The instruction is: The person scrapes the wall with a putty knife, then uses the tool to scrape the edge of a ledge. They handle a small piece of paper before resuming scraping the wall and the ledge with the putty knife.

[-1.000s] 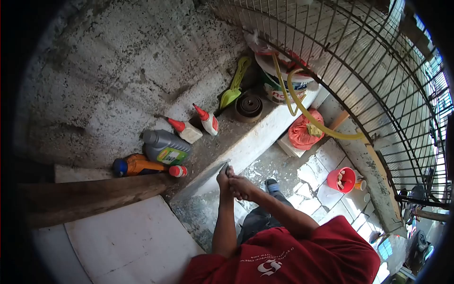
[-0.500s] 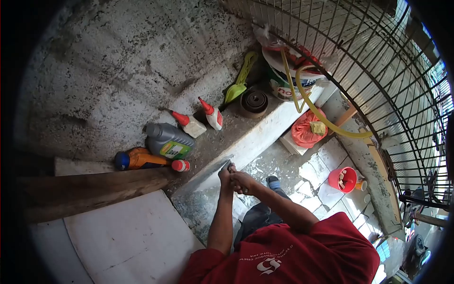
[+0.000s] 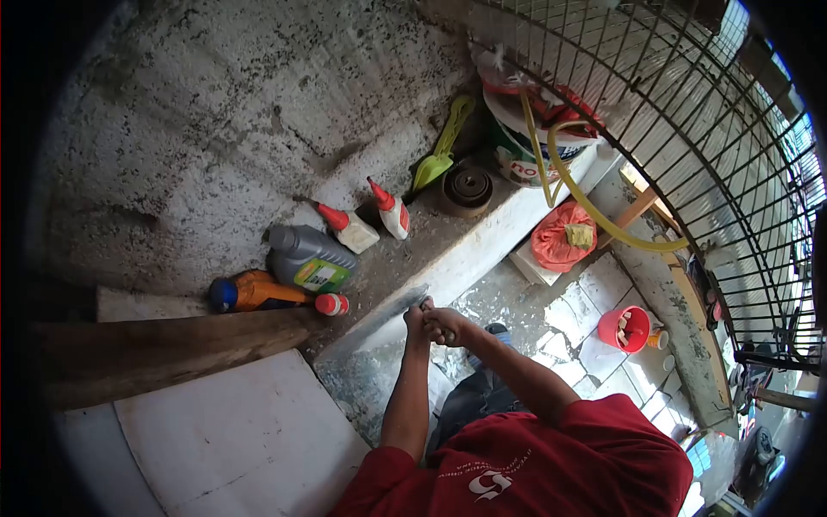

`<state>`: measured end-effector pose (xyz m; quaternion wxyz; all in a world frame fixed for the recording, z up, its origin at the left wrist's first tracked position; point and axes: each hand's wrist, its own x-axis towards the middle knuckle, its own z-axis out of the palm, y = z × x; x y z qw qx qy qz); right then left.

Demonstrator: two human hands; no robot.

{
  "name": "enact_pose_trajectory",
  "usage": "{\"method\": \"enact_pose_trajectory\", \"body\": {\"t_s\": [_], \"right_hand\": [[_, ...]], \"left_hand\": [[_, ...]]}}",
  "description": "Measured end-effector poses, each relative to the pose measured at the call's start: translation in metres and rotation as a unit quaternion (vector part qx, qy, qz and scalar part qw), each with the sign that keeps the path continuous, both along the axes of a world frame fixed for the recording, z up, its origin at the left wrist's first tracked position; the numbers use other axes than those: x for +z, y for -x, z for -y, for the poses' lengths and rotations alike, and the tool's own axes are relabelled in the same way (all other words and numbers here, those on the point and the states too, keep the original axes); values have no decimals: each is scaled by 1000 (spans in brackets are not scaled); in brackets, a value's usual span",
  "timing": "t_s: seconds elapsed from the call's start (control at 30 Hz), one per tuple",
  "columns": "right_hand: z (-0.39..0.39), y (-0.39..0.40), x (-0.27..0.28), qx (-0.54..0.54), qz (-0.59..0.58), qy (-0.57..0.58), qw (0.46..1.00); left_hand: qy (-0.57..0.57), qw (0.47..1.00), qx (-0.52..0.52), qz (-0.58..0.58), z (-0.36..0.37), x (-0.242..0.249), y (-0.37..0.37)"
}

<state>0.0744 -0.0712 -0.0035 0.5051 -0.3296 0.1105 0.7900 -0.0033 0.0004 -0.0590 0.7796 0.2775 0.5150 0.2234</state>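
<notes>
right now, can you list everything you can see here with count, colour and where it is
grey jug: 1, grey with green label, on the ledge by the wall
orange bottle: 1, orange with blue cap, lying left of the jug
glue bottles: 2, white with red nozzles, on the ledge behind the jug
small red cap: 1, red and white, by the wooden plank
wooden plank: 1, brown, lying at left
white board: 1, white, lower left
green scoop: 1, green, leaning on the wall
yellow hose: 1, yellow, looping from the bucket
red bag: 1, red, on the floor
red cup: 1, red, on the tiled floor
metal blade: 1, grey, along the ledge edge
left hand: 1, at the blade's end
right hand: 1, clasped beside the left
</notes>
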Motion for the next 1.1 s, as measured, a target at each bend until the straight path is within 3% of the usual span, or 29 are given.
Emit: {"method": "enact_pose_trajectory", "body": {"t_s": [0.1, 0.13, 0.17, 0.23, 0.27, 0.37, 0.43, 0.47, 0.53, 0.6, 0.7, 0.73, 0.83, 0.87, 0.97, 1.0, 1.07, 1.1], "right_hand": [[15, 2, 7, 12, 82, -15, 996], [21, 4, 35, 26, 126, -15, 992], [24, 0, 56, 28, 87, -31, 995], [14, -4, 60, 84, 153, 10, 985], [9, 2, 22, 48, 95, -10, 994], [18, -3, 16, 55, 84, -11, 995], [25, -5, 66, 68, 174, -27, 982], [23, -3, 64, 55, 141, -37, 988], [11, 2, 38, 59, 99, -37, 993], [6, 5, 29, 57, 73, -25, 995], [23, 5, 50, 42, 138, -43, 989], [24, 5, 62, 18, 113, -44, 993], [1, 10, 18, 31, 98, 2, 995], [0, 8, 12, 20, 40, 12, 999], [20, 11, 23, 41, 156, -59, 985], [23, 6, 67, 32, 175, -41, 983], [6, 8, 15, 65, 150, -29, 986], [2, 9, 15, 84, 135, -20, 987]], "left_hand": [[12, 997, 69, 41, 7, 1, -6], [66, 991, 81, 84, 1, 1, -2], [85, 988, 86, 97, -1, 12, -1], [69, 990, 104, 61, -1, 15, -2], [64, 991, 97, 59, 2, 11, 1], [57, 992, 93, 67, 8, 4, -1], [66, 988, 117, 74, 8, 26, -4], [78, 988, 96, 97, 3, 22, 2], [-17, 999, 31, 30, -1, 10, 11], [-6, 999, 24, 37, -4, 8, 9], [51, 993, 110, 3, 5, 23, 1], [95, 988, 85, 91, 0, 18, 6], [-37, 999, 7, -23, -3, 11, 9], [-108, 992, -22, -58, -2, 6, 8], [26, 997, 67, 19, 4, 13, 10], [69, 992, 94, 49, 0, 16, 4], [43, 995, 89, 27, -6, 17, 1], [32, 995, 90, 13, -3, 19, 4]]}}
